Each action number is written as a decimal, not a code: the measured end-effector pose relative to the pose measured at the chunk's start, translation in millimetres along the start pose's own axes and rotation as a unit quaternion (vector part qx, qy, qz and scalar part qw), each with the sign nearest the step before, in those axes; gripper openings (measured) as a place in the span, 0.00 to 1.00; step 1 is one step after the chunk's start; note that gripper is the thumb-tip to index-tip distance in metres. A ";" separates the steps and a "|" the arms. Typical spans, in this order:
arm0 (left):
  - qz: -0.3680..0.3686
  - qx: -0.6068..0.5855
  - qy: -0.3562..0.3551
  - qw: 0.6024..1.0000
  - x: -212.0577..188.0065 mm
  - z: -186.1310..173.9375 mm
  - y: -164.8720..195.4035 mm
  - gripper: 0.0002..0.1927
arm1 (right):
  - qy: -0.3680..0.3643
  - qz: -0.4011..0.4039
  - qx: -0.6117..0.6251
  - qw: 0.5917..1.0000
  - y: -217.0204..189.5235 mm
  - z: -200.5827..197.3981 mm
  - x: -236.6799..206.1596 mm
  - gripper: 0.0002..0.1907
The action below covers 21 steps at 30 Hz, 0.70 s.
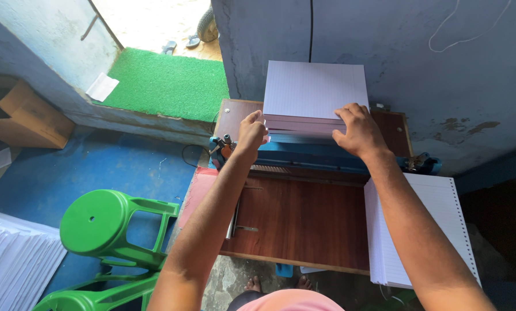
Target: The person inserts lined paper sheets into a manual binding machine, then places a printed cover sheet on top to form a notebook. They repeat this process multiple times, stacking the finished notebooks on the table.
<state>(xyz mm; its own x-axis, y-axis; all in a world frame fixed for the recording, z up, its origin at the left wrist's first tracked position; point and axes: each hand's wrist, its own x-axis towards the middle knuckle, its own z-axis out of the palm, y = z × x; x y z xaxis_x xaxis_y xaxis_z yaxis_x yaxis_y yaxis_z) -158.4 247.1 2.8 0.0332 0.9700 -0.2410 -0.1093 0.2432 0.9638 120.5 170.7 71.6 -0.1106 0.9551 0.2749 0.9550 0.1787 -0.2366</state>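
Under both hands [304,131], paper stack [315,92] lies touching.

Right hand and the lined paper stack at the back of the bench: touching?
Touching. The head view shows the right hand lying flat on the lined paper stack, fingers spread over its near edge with no gap visible.

A brown wood-grain table [304,224] fills the centre of the frame. On its far edge sits a blue metal punching machine [321,156] carrying a stack of lined white paper [314,92]. At the table's right edge lies a second stack of white ruled sheets with punched holes [425,230].
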 end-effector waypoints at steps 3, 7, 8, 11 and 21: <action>0.049 0.025 -0.013 0.998 -1.3 1.8 5.9 0.32 | 0.007 -0.004 0.004 1.000 -1.1 -1.4 0.1 0.28; 0.097 0.098 0.019 0.990 -10.1 5.4 16.4 0.34 | -0.011 0.010 -0.003 1.000 -5.6 -4.1 -0.9 0.29; 0.098 0.114 0.029 0.988 -12.5 6.0 19.4 0.34 | -0.015 0.015 -0.004 1.000 -7.0 -4.5 -1.2 0.30; 0.254 0.247 0.099 0.930 -15.6 11.6 29.3 0.32 | -0.025 0.028 -0.005 0.999 -9.5 -6.0 -1.2 0.31; 0.224 0.234 0.068 0.944 -16.9 11.5 39.3 0.33 | -0.021 0.023 -0.005 1.000 -8.9 -4.6 -2.4 0.32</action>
<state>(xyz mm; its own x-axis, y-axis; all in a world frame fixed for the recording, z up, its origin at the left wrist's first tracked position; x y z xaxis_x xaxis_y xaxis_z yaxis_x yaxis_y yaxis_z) -151.9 240.2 46.1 -0.0429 0.9745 0.2204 0.3700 -0.1894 0.9095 113.6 165.7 77.3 -0.0774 0.9713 0.2248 0.9622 0.1318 -0.2382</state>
